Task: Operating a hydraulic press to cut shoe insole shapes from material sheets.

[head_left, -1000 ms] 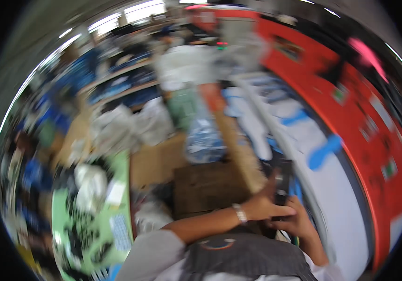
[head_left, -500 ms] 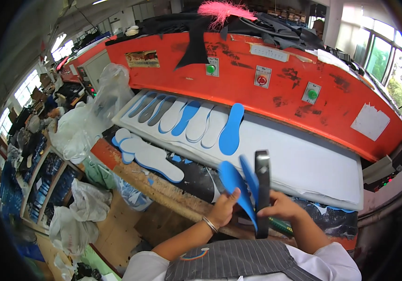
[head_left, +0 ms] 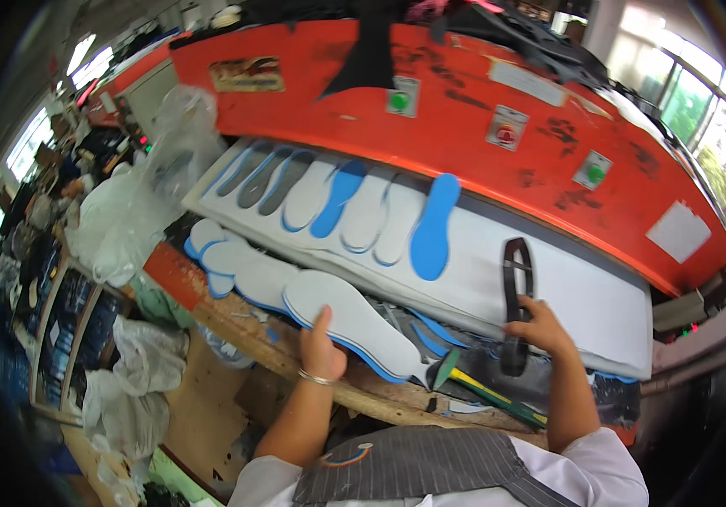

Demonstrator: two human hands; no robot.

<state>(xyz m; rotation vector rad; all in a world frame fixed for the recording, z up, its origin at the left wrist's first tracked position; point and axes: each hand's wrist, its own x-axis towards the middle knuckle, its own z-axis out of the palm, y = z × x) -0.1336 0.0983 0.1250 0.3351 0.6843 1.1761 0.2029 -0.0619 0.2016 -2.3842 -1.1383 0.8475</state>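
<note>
Over the left end of the work ledge, my left hand pinches the near edge of a white-topped, blue-edged insole. This insole overlaps a pile of similar white insoles. My right hand grips a dark, insole-shaped cutting die, standing on edge above the front of the white pad. Grey, white and blue insoles lie in a row on that pad, with a blue insole at the row's right end. Between my hands rests a mallet with a green and yellow handle.
Behind the pad rises a red machine front with green and red buttons. Blue offcuts lie on the dark ledge. A worn wooden edge runs along the near side. Plastic bags crowd the left, beside a shelf.
The cutting die and the insole have come apart. My left hand has carried the insole left to the pile, while my right hand has moved the die rightward. The mallet now shows more fully.
</note>
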